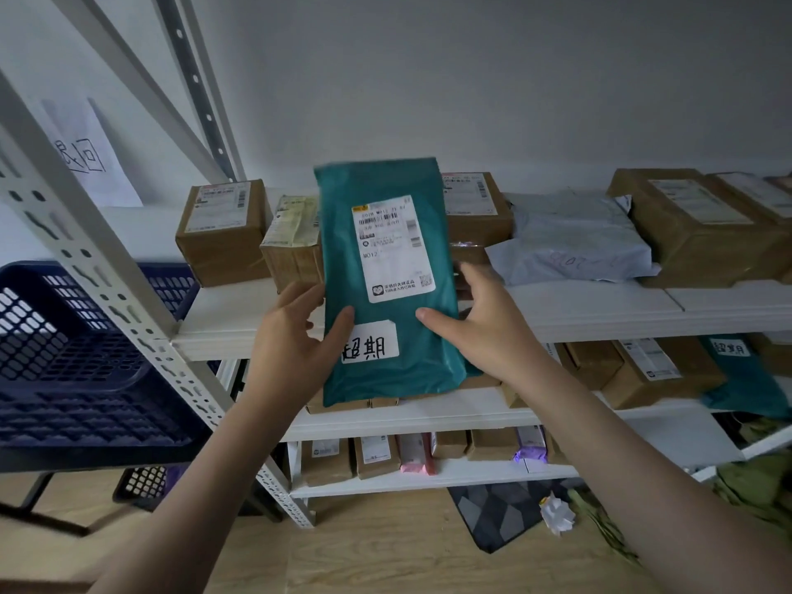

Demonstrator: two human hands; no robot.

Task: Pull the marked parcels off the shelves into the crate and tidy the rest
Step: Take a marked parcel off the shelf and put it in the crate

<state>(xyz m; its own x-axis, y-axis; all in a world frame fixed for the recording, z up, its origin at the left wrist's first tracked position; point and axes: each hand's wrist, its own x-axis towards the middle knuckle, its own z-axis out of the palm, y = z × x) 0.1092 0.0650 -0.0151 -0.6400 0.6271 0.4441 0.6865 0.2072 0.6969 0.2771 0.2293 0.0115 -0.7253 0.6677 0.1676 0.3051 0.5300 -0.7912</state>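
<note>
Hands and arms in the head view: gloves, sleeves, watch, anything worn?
Nothing worn that shows. The left hand and right hand are bare, with no gloves, and no rings are visible on the fingers in view. Both forearms are bare from wrist to the bottom of the frame: no sleeves, watch, bands or markings. Nails look short and unpainted.

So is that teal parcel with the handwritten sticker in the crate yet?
Not yet. Both hands, left hand and right hand, hold the teal parcel upright before the shelves; the blue crate sits off left.
</note>
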